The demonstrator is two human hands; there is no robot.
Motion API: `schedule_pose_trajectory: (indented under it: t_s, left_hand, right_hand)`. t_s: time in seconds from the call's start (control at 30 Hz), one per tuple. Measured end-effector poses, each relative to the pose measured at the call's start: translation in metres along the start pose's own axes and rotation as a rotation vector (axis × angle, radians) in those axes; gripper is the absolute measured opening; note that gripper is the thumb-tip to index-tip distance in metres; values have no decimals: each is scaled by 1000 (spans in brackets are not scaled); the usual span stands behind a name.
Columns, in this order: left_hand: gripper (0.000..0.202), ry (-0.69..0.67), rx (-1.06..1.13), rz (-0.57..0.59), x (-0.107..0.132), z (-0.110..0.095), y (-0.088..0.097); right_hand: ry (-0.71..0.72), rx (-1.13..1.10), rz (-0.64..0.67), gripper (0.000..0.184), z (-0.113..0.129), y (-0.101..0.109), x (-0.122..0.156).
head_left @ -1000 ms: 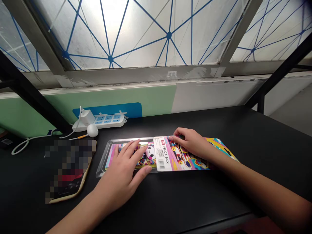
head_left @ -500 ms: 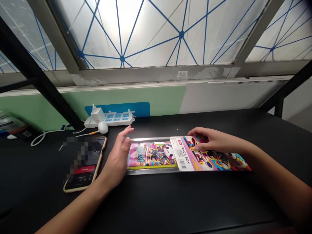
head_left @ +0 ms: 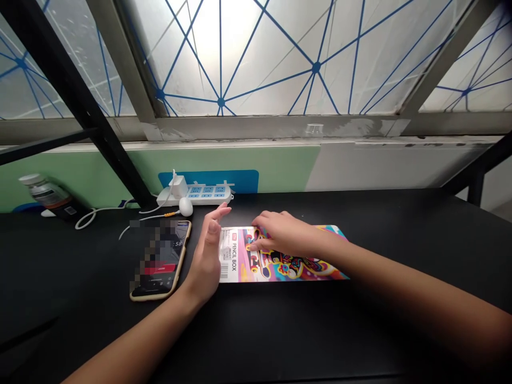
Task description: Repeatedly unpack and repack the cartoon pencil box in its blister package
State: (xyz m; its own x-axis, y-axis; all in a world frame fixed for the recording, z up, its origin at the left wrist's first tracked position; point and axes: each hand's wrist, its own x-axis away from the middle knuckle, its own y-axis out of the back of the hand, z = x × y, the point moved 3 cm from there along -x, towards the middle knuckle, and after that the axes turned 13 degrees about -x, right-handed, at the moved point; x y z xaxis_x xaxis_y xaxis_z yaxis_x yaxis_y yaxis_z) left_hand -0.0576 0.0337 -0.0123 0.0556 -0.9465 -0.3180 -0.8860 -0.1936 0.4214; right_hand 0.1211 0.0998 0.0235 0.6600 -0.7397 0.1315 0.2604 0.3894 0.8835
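Observation:
A pencil box in a colourful cartoon-printed card sleeve [head_left: 288,269] lies flat on the black table, with a white "PENCIL BOX" label [head_left: 232,257] at its left end. My right hand [head_left: 282,233] is curled over the sleeve's top, holding it with the fingertips. My left hand [head_left: 208,250] stands on its edge, fingers apart and up, right next to the sleeve's left end. It holds nothing. The transparent tray is hidden under the sleeve.
A smartphone in a gold-edged case [head_left: 158,260] lies left of my left hand, its screen pixelated. Behind are a white power strip [head_left: 196,196] with a charger, a white round earbud-like object [head_left: 186,206], cables and a tipped bottle [head_left: 48,192].
The card sleeve has slid left along the box, now covering the tray and printed panel. My right hand moved left with it. My left hand stayed raised, and the view shifted slightly.

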Motion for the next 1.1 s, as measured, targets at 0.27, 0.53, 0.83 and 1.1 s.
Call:
schedule_pose_trajectory:
  t_s: [0.27, 0.53, 0.83, 1.1]
  left_hand:
    - [41, -12, -331, 144, -6, -3, 7]
    - [51, -204, -662, 371, -9, 4, 7]
    - [51, -474, -805, 103, -10, -11, 16]
    - [8, -694, -941, -101, 3, -33, 21]
  right_hand:
    - [-7, 3, -104, 61, -31, 10, 19]
    - [-241, -289, -108, 57, -141, 34, 88]
    - [-233, -292, -240, 58, -114, 39, 92]
    - [83, -199, -314, 29, -75, 40, 109]
